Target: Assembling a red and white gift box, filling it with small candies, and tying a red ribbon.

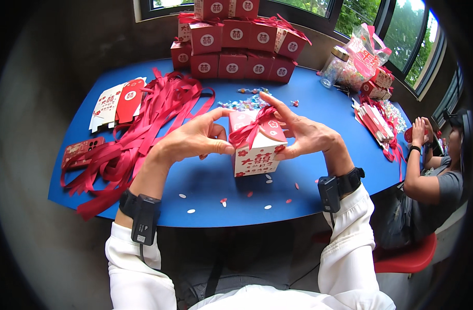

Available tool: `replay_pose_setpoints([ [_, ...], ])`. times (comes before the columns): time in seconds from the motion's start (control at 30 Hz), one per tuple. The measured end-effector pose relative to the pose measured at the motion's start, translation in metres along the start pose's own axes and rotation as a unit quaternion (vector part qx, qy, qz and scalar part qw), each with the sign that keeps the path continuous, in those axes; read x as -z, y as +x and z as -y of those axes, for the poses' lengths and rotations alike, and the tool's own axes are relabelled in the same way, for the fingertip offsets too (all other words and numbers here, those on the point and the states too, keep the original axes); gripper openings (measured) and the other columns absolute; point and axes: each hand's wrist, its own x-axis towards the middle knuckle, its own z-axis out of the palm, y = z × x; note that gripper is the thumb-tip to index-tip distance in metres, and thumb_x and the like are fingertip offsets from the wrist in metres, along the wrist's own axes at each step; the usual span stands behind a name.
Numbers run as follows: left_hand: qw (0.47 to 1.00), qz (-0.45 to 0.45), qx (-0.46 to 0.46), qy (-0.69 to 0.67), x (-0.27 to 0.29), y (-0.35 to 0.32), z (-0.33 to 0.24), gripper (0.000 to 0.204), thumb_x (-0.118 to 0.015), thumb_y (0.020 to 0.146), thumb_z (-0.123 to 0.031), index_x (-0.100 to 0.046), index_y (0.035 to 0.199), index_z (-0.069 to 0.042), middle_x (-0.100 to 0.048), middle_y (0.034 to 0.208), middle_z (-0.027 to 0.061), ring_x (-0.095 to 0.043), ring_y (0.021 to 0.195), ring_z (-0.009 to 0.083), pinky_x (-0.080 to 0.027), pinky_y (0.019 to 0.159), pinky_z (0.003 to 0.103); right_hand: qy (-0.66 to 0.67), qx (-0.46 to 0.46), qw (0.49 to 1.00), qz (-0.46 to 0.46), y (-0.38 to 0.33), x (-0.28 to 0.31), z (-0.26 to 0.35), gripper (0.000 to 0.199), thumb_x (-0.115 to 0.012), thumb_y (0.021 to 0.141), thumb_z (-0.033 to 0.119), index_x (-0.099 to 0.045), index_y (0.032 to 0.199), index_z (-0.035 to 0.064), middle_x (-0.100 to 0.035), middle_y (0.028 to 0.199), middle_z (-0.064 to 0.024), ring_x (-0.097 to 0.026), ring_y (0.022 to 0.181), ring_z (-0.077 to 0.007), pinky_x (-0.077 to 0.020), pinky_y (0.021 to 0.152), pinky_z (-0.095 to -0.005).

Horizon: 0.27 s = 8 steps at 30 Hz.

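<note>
A small red and white gift box (255, 161) stands near the middle of the blue table, tied on top with a red ribbon bow (253, 130). My left hand (197, 135) grips its left side, thumb at the front edge and fingers bent toward the top. From the other side my right hand (313, 135) holds the box, its thumb on the front right edge and its index finger stretched out above the bow. Whether the box rests on the table or is slightly lifted, I cannot tell.
Finished red boxes (231, 64) are stacked at the back. Loose red ribbons (159, 111), flat box blanks (115, 106) and a phone (81, 153) lie left. Wrapped candies (244, 105) sit behind my box. A jar (333, 67) stands back right; a co-worker (427, 181) sits at right.
</note>
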Motion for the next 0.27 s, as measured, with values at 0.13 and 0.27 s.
replay_pose_setpoints([
  [0.13,0.995,-0.064,-0.033,-0.063,0.01,-0.001,0.001,0.082,-0.076,0.088,-0.043,-0.035,0.145,0.0,-0.061,0.078,0.0014,-0.054,0.058,0.0048,-0.042,0.049,0.021,0.01,0.022,0.999,-0.041,0.02,0.012,0.009,0.127,-0.091,0.067,0.029,-0.004,0.16,0.0185,-0.045,0.146,-0.0212,-0.048,0.135,-0.035,-0.0357,0.115,-0.0474],
  [0.27,0.966,-0.199,-0.061,-0.155,0.023,0.0,0.012,0.082,-0.069,0.092,-0.047,-0.031,0.149,-0.003,-0.061,0.078,0.0016,-0.053,0.055,0.005,-0.045,0.05,0.021,0.1,0.014,0.991,-0.092,0.057,0.013,0.023,0.121,-0.089,0.071,0.021,-0.007,0.161,0.0203,-0.035,0.152,-0.0151,-0.04,0.139,-0.0277,-0.0344,0.115,-0.0435],
])
